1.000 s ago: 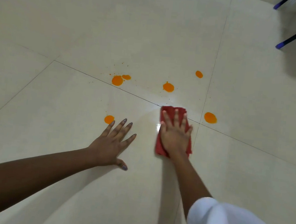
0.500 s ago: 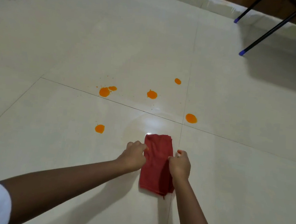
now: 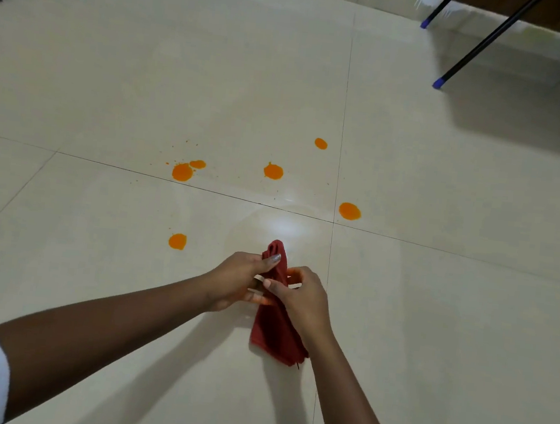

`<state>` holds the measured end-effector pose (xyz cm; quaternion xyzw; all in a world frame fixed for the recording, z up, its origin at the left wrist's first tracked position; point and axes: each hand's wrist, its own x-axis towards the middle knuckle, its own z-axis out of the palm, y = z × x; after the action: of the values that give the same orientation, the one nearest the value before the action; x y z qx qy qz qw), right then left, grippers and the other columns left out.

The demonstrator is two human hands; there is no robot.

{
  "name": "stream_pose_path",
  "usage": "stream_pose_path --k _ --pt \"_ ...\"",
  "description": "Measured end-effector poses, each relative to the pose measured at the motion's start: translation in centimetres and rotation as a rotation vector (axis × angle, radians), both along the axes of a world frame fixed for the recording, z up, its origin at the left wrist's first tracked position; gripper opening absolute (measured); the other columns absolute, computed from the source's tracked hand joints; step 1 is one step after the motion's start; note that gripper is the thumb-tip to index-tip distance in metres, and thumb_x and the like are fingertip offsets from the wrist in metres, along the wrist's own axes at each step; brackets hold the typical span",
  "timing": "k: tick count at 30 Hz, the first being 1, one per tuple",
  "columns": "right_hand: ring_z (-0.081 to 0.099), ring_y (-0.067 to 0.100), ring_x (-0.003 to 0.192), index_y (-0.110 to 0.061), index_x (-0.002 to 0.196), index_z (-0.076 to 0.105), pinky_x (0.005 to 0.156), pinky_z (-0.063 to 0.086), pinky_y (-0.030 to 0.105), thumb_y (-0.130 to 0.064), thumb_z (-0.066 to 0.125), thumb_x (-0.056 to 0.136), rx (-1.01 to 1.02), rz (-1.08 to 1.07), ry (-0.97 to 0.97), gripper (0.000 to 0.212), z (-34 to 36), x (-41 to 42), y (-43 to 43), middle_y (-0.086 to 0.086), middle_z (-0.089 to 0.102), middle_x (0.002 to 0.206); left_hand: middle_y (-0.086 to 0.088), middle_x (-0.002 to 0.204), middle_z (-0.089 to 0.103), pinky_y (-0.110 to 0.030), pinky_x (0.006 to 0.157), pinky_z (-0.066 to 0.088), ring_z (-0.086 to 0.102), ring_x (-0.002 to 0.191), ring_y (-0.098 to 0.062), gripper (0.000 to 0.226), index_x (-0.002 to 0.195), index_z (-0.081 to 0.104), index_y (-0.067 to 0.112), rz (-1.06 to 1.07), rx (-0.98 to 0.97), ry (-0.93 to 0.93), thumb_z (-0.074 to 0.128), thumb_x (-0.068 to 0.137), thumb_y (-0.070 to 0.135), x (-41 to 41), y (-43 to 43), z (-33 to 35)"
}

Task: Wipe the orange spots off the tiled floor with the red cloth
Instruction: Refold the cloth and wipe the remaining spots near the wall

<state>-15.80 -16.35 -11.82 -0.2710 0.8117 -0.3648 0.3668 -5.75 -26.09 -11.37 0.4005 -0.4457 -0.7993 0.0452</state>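
Little visibly done: six spots (image 3: pixel 273 171) sit unwiped on the floor (image 3: pixel 114 76) across mid-frame, cloth (image 3: pixel 273 334) bunched just below centre, left hand (image 3: pixel 237 281) and right hand (image 3: pixel 301 299) each with a clenched grip on its top, clear of every spot, so I'd say nearly all wiping's left.

Bare glossy cream tiled floor (image 3: pixel 114 76) lies open around the orange spots (image 3: pixel 182 171); thin black blue-tipped legs (image 3: pixel 472 49) stand far right.
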Motion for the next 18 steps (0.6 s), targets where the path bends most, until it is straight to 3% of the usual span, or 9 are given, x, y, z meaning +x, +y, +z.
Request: stream_pose_path --k 3,5,10,12,15,18 --pt "0.062 0.013 0.088 -0.017 0.097 0.069 0.08 0.049 0.03 -0.028 0.068 0.082 -0.065 0.004 0.039 0.019 0.3 -0.2 0.1 -0.005 0.066 0.095 -0.01 0.088 0.065 -0.039 0.083 0.055 0.065 0.079 -0.022 0.032 0.095 0.064 0.004 -0.029 -0.034 0.006 0.054 0.091 0.034 0.3 -0.3 0.2" --pt "0.063 0.013 0.086 -0.017 0.094 0.073 0.079 0.049 0.026 -0.022 0.062 0.087 -0.108 0.008 0.008 0.014 0.4 -0.6 0.4 -0.006 0.069 0.089 -0.009 0.09 0.066 -0.037 0.079 0.056 0.066 0.08 -0.022 0.031 0.096 0.064 0.004 -0.021 -0.023 0.01 0.053 0.091 0.033 0.6 -0.5 0.5" --pt "0.067 0.022 0.08 -0.015 0.086 0.075 0.078 0.052 0.034 -0.021 0.062 0.088 -0.173 -0.058 -0.185 0.014 1.0 -1.4 1.2 0.006 0.073 0.081 -0.011 0.092 0.066 -0.039 0.082 0.055 0.065 0.085 -0.027 0.029 0.107 0.063 0.003 -0.032 0.011 0.048 0.051 0.093 0.025 1.3 -0.5 1.1" --pt "0.067 0.015 0.072 -0.014 0.084 0.073 0.066 0.053 0.026 -0.02 0.061 0.089 -0.207 -0.1 -0.303 0.014 1.2 -1.8 1.5 0.004 0.072 0.077 -0.012 0.093 0.067 -0.041 0.083 0.055 0.065 0.085 -0.029 0.026 0.107 0.064 0.004 0.006 0.005 0.051 0.051 0.094 0.021 1.4 -0.6 1.3" --pt "0.058 0.006 0.06 -0.009 0.082 0.07 0.055 0.043 0.019 -0.017 0.058 0.091 -0.252 -0.175 -0.358 0.017 1.6 -2.9 2.0 -0.008 0.064 0.064 -0.013 0.089 0.062 -0.039 0.072 0.056 0.065 0.076 -0.027 0.024 0.104 0.064 0.002 0.143 -0.003 0.051 0.047 0.092 0.015 1.8 -1.0 1.6" --pt "0.05 0.004 0.057 -0.012 0.078 0.068 0.051 0.039 0.014 -0.015 0.057 0.091 -0.331 -0.277 -0.271 0.017 2.8 -5.0 2.1 -0.013 0.06 0.058 -0.008 0.079 0.058 -0.034 0.061 0.051 0.059 0.063 -0.021 0.024 0.096 0.064 0.007 0.294 -0.002 0.054 0.043 0.089 0.014 2.3 -1.9 1.7"
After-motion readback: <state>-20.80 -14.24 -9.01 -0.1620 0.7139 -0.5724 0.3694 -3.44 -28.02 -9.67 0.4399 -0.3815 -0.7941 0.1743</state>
